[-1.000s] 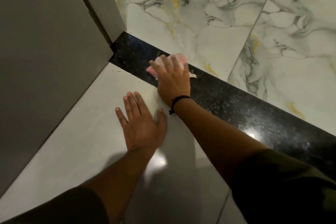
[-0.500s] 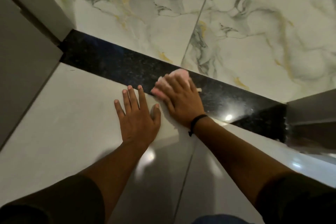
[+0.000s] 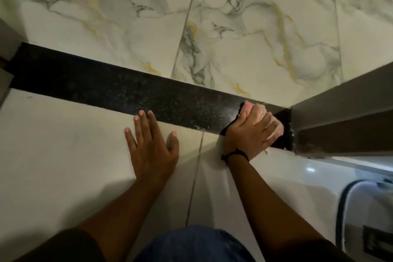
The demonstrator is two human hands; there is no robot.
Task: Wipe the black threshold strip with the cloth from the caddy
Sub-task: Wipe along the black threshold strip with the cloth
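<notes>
The black speckled threshold strip [image 3: 119, 89] runs across the floor from the left door frame to the right one. My right hand [image 3: 251, 132] presses a pink cloth [image 3: 256, 110] flat on the strip's right end, close to the right frame; most of the cloth is hidden under the fingers. A black band circles that wrist. My left hand [image 3: 152, 144] lies flat with fingers spread on the plain pale tile just in front of the strip, fingertips touching its near edge, holding nothing.
A dark door frame [image 3: 340, 117] stands at the strip's right end, a grey frame [image 3: 8, 49] at its left. Veined marble tiles [image 3: 212, 27] lie beyond. A white caddy-like container [image 3: 368, 217] sits at the lower right. My blue-clad knee [image 3: 191, 244] is at the bottom.
My right hand has slid the cloth rightward along the strip, from near its left end to its right end. The view followed to the right; the left hand stays planted on the tile.
</notes>
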